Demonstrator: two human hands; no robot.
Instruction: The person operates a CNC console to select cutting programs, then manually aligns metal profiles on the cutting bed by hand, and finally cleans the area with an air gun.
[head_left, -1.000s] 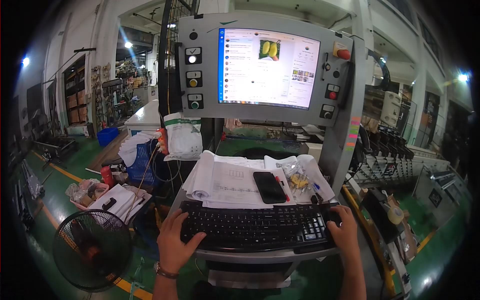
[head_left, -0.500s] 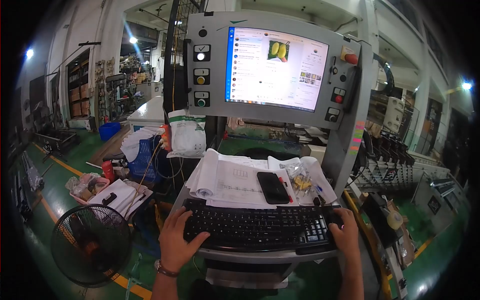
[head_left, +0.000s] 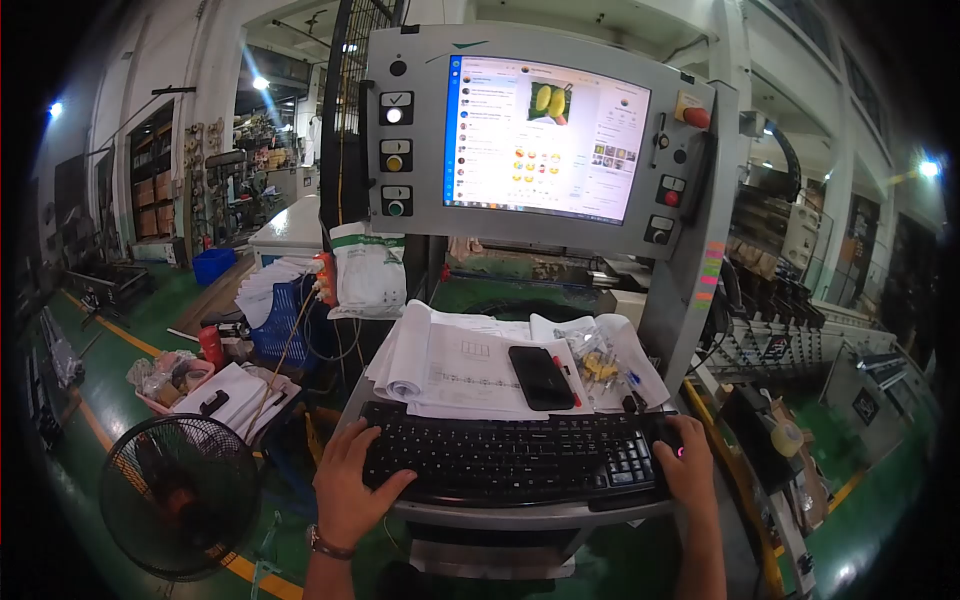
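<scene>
My left hand (head_left: 350,484) rests on the left edge of a black keyboard (head_left: 500,450), thumb apart from the fingers and nothing held. At the keyboard's right end, my right hand (head_left: 688,462) is curled over a dark computer mouse (head_left: 664,436); a small pink light shows by the fingers. Behind the keys lie printed sheets (head_left: 460,365) with a rolled edge, and on them a black phone (head_left: 541,378) beside a red pen (head_left: 567,380). Above stands a monitor (head_left: 545,140) in a grey control panel, showing a chat window with a grid of yellow emoji.
Right of the phone is a clear bag of small yellow parts (head_left: 598,368). A black fan (head_left: 180,495) stands at lower left, near a pink basket (head_left: 175,380) and a blue crate (head_left: 285,315). A white bag (head_left: 368,270) hangs left of the panel. Machinery stands at right.
An emoji grid has opened in the chat window on the screen. The view has shifted slightly; both hands stay in place on the keyboard and mouse.
</scene>
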